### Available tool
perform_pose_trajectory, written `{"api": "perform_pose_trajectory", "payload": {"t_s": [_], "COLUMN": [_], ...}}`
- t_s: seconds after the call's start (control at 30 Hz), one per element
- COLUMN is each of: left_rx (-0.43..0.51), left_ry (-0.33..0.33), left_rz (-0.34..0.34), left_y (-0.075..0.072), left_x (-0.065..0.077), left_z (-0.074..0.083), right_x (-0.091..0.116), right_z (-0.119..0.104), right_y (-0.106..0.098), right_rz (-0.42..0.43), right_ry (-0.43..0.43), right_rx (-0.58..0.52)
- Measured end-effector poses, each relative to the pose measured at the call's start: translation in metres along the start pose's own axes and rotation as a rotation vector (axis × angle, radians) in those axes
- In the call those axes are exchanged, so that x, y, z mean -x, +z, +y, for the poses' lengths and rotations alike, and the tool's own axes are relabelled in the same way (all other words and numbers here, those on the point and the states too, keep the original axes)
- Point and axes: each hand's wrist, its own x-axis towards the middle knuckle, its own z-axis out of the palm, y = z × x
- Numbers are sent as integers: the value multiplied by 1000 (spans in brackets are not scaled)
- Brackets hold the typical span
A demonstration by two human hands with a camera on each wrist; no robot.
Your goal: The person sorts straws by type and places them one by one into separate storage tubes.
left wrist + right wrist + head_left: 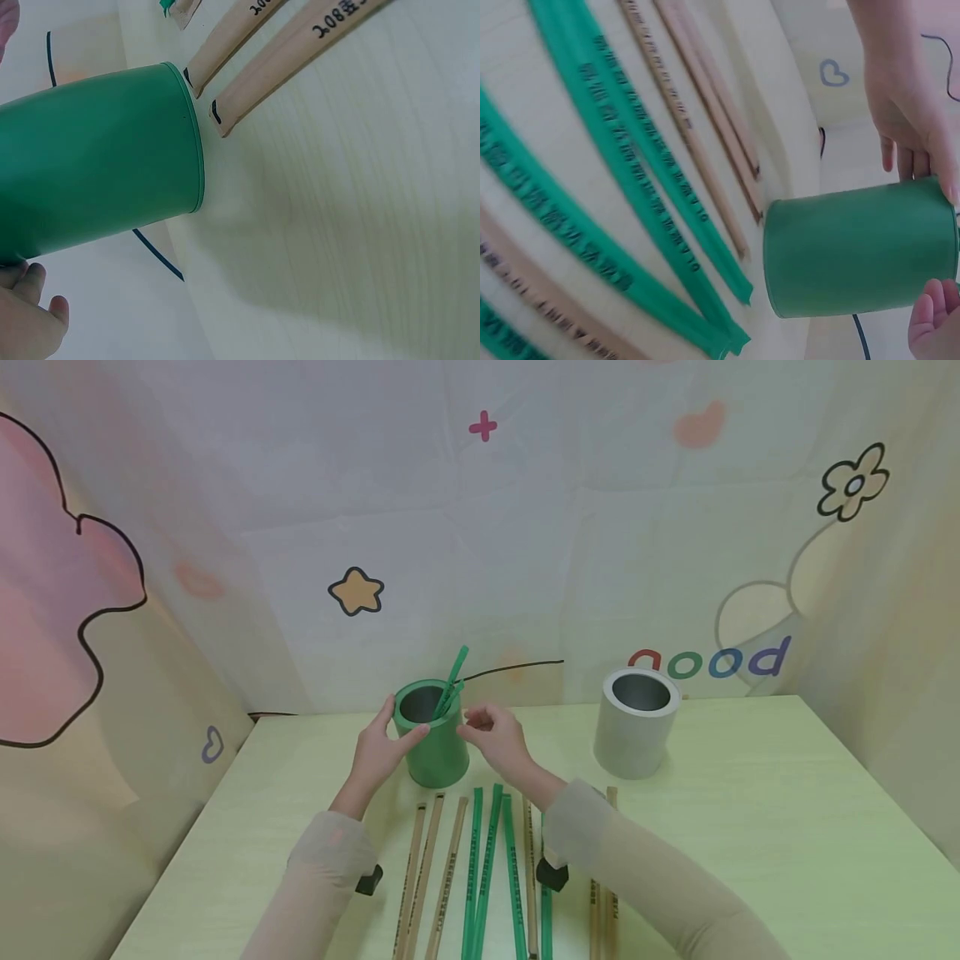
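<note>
A green cylindrical holder (pixel 438 760) stands toward the back of the table, left of centre. My left hand (pixel 375 756) grips it near the rim, thumb at the front and fingers at the left side. Slim green sticks (pixel 456 667) lean out over the right of its rim. Close beside the holder's right side is my right hand (pixel 501 745), its fingers loosely bent with nothing visible in them. In the right wrist view, the fingertips (pixel 930 304) are right at the holder's upper end.
Long green sleeves (pixel 487 868) and brown sleeves (pixel 427 872), printed with dark lettering, lie in a loose row on the table (pixel 750 827) in front of the holder. A white cylindrical holder (pixel 633 739) stands at the back right. Behind hangs a patterned cloth (pixel 525 568).
</note>
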Motion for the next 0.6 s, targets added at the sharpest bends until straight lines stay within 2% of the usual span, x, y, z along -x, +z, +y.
{"api": "perform_pose_trajectory", "payload": {"t_s": [0.2,0.6], "left_rx": [-7,-13], "left_ry": [-1,17], "left_rz": [1,10], "left_y": [0,1], "left_x": [0,1], "left_z": [-1,-1], "right_x": [20,49], "right_z": [9,36], "right_y": [-6,-36], "right_rz": [-105,-165], "right_ry": [-29,23], "right_rx": [50,174]}}
